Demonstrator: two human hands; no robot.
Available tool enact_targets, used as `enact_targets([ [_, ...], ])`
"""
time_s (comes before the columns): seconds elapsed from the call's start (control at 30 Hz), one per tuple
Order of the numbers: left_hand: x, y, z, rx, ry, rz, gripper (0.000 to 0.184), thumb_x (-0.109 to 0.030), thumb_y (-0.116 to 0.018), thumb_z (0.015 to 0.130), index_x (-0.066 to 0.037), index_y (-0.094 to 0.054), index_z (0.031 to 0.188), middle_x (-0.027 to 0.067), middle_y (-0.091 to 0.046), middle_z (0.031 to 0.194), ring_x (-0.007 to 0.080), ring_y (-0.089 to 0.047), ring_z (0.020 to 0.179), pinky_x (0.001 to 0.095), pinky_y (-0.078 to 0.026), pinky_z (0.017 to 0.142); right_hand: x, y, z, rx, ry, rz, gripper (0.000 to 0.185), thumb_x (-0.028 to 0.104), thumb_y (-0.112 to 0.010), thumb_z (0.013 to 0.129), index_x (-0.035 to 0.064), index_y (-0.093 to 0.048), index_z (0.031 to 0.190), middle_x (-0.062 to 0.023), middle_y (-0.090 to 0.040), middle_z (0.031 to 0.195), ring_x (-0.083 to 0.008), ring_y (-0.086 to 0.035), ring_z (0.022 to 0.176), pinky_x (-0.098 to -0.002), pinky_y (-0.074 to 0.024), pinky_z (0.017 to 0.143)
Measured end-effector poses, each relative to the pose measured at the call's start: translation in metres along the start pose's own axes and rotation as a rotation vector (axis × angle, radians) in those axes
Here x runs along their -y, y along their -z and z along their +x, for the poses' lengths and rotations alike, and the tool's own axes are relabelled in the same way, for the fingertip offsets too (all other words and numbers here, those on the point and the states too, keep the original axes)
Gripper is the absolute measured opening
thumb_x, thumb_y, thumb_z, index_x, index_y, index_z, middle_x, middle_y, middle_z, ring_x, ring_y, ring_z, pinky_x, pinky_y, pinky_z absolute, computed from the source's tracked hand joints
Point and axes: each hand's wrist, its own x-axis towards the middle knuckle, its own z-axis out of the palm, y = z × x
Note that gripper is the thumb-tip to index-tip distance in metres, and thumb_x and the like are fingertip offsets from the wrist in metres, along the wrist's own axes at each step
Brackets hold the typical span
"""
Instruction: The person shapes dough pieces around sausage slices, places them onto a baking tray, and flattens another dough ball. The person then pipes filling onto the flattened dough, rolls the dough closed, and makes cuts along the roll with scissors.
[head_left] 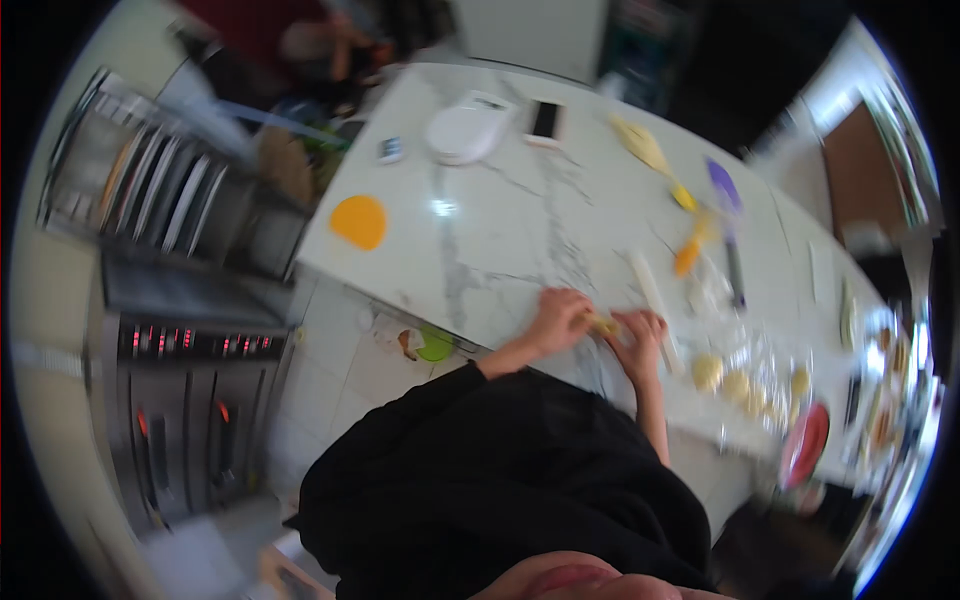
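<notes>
Over the marble table's front edge, my left hand (562,318) and my right hand (640,338) are close together. Between them is a small yellowish piece of dough (602,324), with the fingertips of both hands closed on its two ends. Just right of my right hand lies a long white stick (653,305), slanting across the table. Farther right, several pale dough balls (708,373) sit by crumpled clear plastic (760,375).
The marble table (500,235) bears an orange scraper (358,222), a white scale (470,128), a phone (544,123), a purple spatula (724,185), yellow utensils (640,143) and a red dish (805,445). An oven (190,400) stands left. Another person's hand (335,40) shows behind.
</notes>
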Motion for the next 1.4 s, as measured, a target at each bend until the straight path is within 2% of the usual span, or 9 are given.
enact_targets([
  [0.1, -0.012, 0.003, 0.003, 0.100, 0.070, -0.108, 0.029, -0.023, -0.070, 0.069, -0.013, -0.060, 0.095, 0.0036, -0.063, 0.091, 0.0214, -0.057, 0.090, 0.0412, -0.033, 0.088, -0.014, -0.007, -0.007, -0.071, 0.103, -0.072, 0.017, 0.015, -0.075, 0.063, 0.0123, -0.067, 0.078, 0.0002, -0.062, 0.080, -0.0200, -0.054, 0.089, -0.0366, -0.0308, 0.087],
  [0.17, -0.003, -0.002, 0.004, 0.245, 0.045, -0.002, 0.025, -0.024, -0.068, 0.072, -0.014, -0.064, 0.093, 0.0016, -0.064, 0.088, 0.0191, -0.058, 0.089, 0.0408, -0.031, 0.090, -0.010, -0.008, -0.005, -0.056, 0.099, -0.077, 0.012, 0.013, -0.071, 0.068, 0.0134, -0.067, 0.079, 0.0010, -0.063, 0.079, -0.0214, -0.053, 0.091, -0.0392, -0.0303, 0.088],
  [0.27, -0.003, -0.006, 0.004, 0.254, 0.073, 0.006, 0.016, -0.024, -0.066, 0.075, -0.015, -0.067, 0.088, -0.0005, -0.065, 0.083, 0.0169, -0.058, 0.087, 0.0397, -0.029, 0.092, 0.005, -0.005, -0.002, -0.107, 0.101, -0.096, 0.010, 0.009, -0.069, 0.069, 0.0131, -0.066, 0.077, 0.0006, -0.062, 0.077, -0.0206, -0.054, 0.089, -0.0384, -0.0296, 0.088],
  [0.4, -0.004, -0.014, -0.002, 0.107, -0.032, 0.030, 0.012, -0.023, -0.060, 0.078, -0.015, -0.068, 0.084, -0.0007, -0.065, 0.078, 0.0147, -0.059, 0.083, 0.0393, -0.028, 0.091, 0.003, -0.010, -0.005, -0.128, 0.115, -0.056, 0.010, 0.008, -0.067, 0.068, 0.0130, -0.065, 0.077, 0.0003, -0.062, 0.076, -0.0202, -0.053, 0.089, -0.0382, -0.0286, 0.089],
  [0.7, 0.003, -0.009, -0.006, 0.158, 0.007, -0.026, 0.013, -0.025, -0.061, 0.080, -0.017, -0.068, 0.087, -0.0011, -0.066, 0.082, 0.0141, -0.059, 0.082, 0.0392, -0.030, 0.091, 0.010, 0.001, -0.009, -0.074, 0.081, -0.066, 0.013, 0.010, -0.068, 0.068, 0.0125, -0.068, 0.081, -0.0002, -0.062, 0.080, -0.0223, -0.052, 0.091, -0.0397, -0.0290, 0.090],
  [0.8, 0.004, -0.009, -0.008, 0.082, -0.034, -0.115, 0.014, -0.023, -0.065, 0.077, -0.013, -0.067, 0.087, 0.0011, -0.067, 0.086, 0.0166, -0.060, 0.085, 0.0357, -0.035, 0.086, 0.016, 0.010, -0.011, -0.022, -0.008, -0.020, 0.029, 0.019, -0.076, 0.060, 0.0123, -0.067, 0.086, -0.0012, -0.061, 0.088, -0.0209, -0.053, 0.089, -0.0389, -0.0317, 0.088],
  [0.9, -0.002, -0.007, -0.007, 0.120, -0.021, -0.118, 0.017, -0.019, -0.069, 0.073, -0.011, -0.068, 0.088, 0.0016, -0.067, 0.087, 0.0194, -0.060, 0.085, 0.0338, -0.037, 0.084, -0.007, -0.003, -0.023, -0.137, 0.024, -0.016, 0.013, 0.013, -0.073, 0.064, 0.0126, -0.065, 0.074, 0.0001, -0.061, 0.072, -0.0190, -0.052, 0.087, -0.0385, -0.0325, 0.086],
  [1.1, -0.017, 0.003, -0.003, 0.128, -0.090, -0.008, 0.020, -0.014, -0.069, 0.073, -0.011, -0.068, 0.092, 0.0032, -0.065, 0.094, 0.0216, -0.058, 0.090, 0.0353, -0.039, 0.082, 0.003, 0.011, -0.022, -0.084, 0.026, 0.044, 0.012, 0.018, -0.068, 0.073, 0.0135, -0.064, 0.084, 0.0015, -0.060, 0.088, -0.0181, -0.051, 0.091, -0.0365, -0.0296, 0.087],
  [1.4, -0.015, 0.026, 0.002, 0.090, -0.121, 0.123, 0.025, -0.012, -0.070, 0.070, -0.009, -0.068, 0.094, 0.0043, -0.065, 0.093, 0.0232, -0.057, 0.091, 0.0329, -0.040, 0.083, -0.007, -0.002, -0.028, -0.179, 0.063, 0.015, 0.012, 0.015, -0.069, 0.070, 0.0126, -0.066, 0.081, 0.0022, -0.061, 0.080, -0.0170, -0.051, 0.091, -0.0379, -0.0304, 0.086],
])
